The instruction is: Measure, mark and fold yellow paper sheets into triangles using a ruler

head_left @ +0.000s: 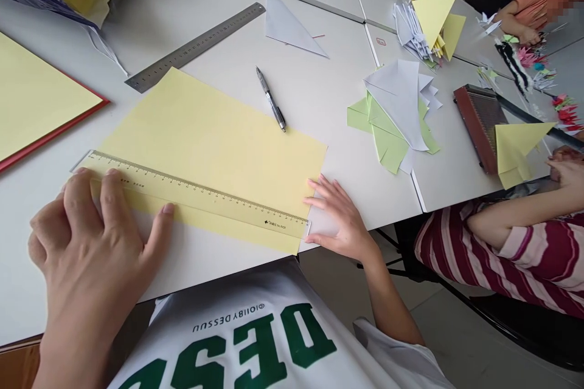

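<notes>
A yellow sheet of paper (219, 134) lies on the white table in front of me, with a clear plastic ruler (205, 197) laid slantwise across its near part. With fingers spread, my left hand (98, 231) presses on the ruler's left end and the paper. At the other end, my right hand (340, 219) rests open, its fingertips at the paper's right edge and beside the ruler's end. Beyond the sheet lies a pen (271, 99), its lower end close to the paper's far edge. A steel ruler (196, 45) lies near the sheet's far corner.
A white folded paper triangle (292, 27) lies farther back. Right of it are green and white folded papers (396, 109) and a stack of folded pieces (424, 24). A red-edged yellow pad (36, 100) is at left. A paper trimmer (477, 124) stands near a co-worker's arm (524, 206).
</notes>
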`<state>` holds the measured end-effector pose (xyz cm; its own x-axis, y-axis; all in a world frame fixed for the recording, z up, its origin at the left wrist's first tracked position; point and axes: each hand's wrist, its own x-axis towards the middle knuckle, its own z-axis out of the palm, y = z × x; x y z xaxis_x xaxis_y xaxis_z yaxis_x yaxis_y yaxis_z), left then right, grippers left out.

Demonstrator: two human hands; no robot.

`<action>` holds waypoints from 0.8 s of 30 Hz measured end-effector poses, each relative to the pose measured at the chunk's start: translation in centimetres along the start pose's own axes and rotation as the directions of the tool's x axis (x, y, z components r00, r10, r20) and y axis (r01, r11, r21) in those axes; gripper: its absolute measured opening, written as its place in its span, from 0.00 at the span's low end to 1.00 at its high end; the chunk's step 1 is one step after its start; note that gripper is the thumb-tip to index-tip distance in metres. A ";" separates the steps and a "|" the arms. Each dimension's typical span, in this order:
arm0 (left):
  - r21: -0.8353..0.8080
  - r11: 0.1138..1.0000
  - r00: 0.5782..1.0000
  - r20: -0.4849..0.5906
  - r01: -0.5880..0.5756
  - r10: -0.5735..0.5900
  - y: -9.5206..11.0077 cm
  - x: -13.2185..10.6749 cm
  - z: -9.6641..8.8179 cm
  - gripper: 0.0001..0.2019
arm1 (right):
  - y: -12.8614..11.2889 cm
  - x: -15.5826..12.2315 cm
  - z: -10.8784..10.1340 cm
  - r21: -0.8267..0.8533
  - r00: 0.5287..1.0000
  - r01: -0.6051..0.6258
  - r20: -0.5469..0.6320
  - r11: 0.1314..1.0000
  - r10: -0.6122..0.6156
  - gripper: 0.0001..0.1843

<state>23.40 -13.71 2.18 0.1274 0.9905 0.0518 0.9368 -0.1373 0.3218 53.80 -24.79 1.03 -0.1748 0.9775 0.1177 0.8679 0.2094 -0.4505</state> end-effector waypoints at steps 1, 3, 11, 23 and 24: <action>-0.001 1.000 1.000 -0.001 0.000 0.000 0.0 0.0 0.0 0.37 | 0.0 0.0 0.0 -0.003 1.000 -0.001 0.003 1.000 0.001 0.31; 0.000 1.000 1.000 -0.005 -0.007 0.007 -0.1 0.0 0.1 0.36 | 0.0 0.0 0.0 -0.007 1.000 -0.003 0.010 1.000 0.003 0.33; 0.002 1.000 1.000 0.009 -0.004 0.004 0.3 0.1 -0.2 0.35 | -0.1 0.1 0.0 -0.015 1.000 0.000 0.018 1.000 0.000 0.38; 0.000 1.000 0.999 0.040 0.011 -0.011 0.6 0.2 -0.3 0.34 | -0.3 0.1 -0.2 -0.028 1.000 -0.003 0.024 1.000 0.004 0.40; -0.001 1.000 0.999 0.043 0.004 -0.004 0.5 0.1 -0.3 0.34 | -0.3 0.1 -0.2 -0.028 1.000 -0.002 0.025 1.000 0.003 0.40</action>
<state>23.83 -13.64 2.63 0.1376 0.9904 0.0096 0.9371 -0.1333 0.3226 53.60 -24.75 1.33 -0.1838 0.9784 0.0945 0.8811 0.2066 -0.4254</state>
